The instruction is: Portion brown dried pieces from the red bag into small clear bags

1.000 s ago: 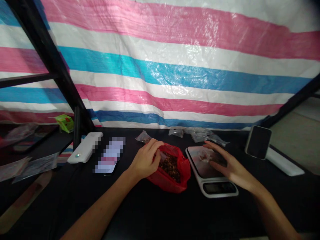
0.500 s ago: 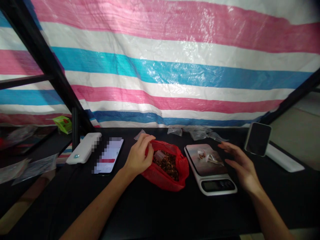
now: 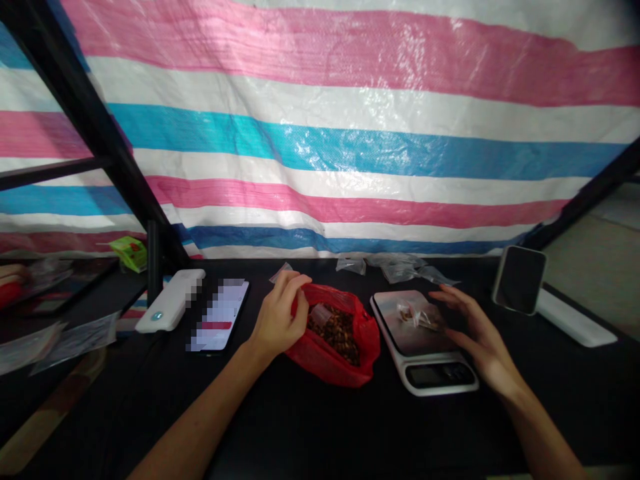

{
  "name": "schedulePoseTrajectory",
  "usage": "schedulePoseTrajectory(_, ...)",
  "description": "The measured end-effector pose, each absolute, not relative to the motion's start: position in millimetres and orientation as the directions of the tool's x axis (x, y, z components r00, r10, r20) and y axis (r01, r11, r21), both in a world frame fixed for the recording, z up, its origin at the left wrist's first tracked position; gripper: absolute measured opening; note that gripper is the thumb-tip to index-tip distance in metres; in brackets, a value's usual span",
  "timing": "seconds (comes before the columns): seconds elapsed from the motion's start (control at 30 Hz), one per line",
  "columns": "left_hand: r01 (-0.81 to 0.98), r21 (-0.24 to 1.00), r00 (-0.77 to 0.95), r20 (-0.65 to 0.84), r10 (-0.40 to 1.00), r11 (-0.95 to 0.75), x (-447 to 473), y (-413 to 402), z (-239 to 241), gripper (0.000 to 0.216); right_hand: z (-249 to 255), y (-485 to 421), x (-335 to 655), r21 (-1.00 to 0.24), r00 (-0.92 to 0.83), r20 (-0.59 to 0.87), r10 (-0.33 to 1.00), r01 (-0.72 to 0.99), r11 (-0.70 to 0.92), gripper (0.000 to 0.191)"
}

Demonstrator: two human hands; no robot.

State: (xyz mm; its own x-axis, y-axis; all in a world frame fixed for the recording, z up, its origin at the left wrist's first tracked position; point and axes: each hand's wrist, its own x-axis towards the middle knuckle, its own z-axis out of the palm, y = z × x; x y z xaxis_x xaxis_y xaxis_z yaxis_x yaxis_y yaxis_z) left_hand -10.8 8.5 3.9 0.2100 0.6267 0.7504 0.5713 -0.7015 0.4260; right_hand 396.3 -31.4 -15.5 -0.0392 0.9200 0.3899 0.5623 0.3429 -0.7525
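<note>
1. in the head view, we see the red bag [image 3: 367, 350] open on the dark table [image 3: 320, 433], between our left hand [image 3: 277, 317] and the scale [image 3: 397, 340], with brown pieces [image 3: 340, 340] inside.
2. our left fingers curl at the bag's left rim — whether they pinch the film, we cannot tell.
3. our right hand [image 3: 483, 340] has its fingers parted at the scale's right edge, just beside a clear packet [image 3: 413, 317] lying on the plate.
4. we judge the bag thin, soft and slippery, its weight low down; a gathered rim suits.
5. the packet looks light and limp — we would pinch one end.
</note>
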Motion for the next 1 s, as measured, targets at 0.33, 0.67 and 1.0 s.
schedulePoseTrajectory(0.33,0.548,0.447,0.225,0.735,0.639,-0.707,-8.7,7.8,2.1,0.030,-10.6,-30.6,383.2,-0.610,-0.143,0.386,0.911,0.702,0.368,0.061)
schedulePoseTrajectory(0.67,0.542,0.443,0.234,0.737,0.634,-0.715,-8.1,9.1,1.7,0.030,19.0,-16.6,326.0,-0.487,-0.366,0.353,0.861,0.715,0.503,0.040)
schedulePoseTrajectory(1.0,0.510,0.474,0.220,0.735,0.641,-0.718,-13.6,11.5,2.8,0.028,32.1,-16.5,246.2,-0.388,-0.536,0.259,0.803,0.704,0.595,0.061)
